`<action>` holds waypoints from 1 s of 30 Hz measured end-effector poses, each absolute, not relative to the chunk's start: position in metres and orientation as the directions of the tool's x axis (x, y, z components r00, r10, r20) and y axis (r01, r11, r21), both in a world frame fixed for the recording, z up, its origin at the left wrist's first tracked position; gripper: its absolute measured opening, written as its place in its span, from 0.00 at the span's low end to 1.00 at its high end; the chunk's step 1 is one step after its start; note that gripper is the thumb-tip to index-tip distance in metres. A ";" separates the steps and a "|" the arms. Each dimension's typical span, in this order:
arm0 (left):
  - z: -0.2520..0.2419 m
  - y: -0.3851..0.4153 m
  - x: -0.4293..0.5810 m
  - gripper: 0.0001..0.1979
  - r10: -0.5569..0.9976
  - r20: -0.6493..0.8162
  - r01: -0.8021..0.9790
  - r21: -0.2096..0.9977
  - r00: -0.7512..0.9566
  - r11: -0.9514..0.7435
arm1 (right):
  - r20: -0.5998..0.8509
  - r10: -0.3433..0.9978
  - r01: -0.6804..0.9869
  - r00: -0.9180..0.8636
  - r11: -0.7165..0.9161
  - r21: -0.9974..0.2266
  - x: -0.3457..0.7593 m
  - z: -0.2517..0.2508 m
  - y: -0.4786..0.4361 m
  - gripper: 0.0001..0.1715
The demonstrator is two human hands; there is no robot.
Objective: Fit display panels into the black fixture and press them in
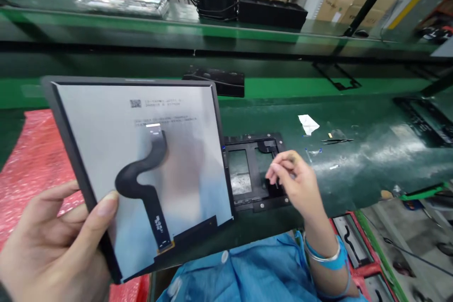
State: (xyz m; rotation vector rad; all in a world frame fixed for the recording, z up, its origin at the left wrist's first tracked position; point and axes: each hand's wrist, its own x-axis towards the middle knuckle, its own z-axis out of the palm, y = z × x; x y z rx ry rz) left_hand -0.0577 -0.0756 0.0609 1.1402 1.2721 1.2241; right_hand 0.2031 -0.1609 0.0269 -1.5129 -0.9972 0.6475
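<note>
My left hand (53, 245) holds a flat display panel (177, 151) by its left edge, tilted up with its silvery back toward me. A black S-shaped flex cable (141, 179) lies on that back, with printed codes above it. My right hand (293, 181) rests with its fingers bent over a black frame fixture (255, 170) on the green bench, the fingertips touching its right part. Whether the fingers pinch anything I cannot tell. A blue wrist strap circles my right wrist.
Red bubble wrap (31, 160) lies at the left. Tweezers (336, 140) and a white scrap (307, 123) rest on the bench to the right. A black part (215, 80) sits on the green conveyor. Behind it stand black trays (271, 12) and cardboard boxes; a person in blue stands far back.
</note>
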 end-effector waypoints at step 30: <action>0.048 -0.081 -0.022 0.17 0.958 -0.104 -0.024 0.993 0.268 0.114 | 0.264 0.843 0.668 0.468 -0.142 -0.731 0.198 0.022 -0.163 0.05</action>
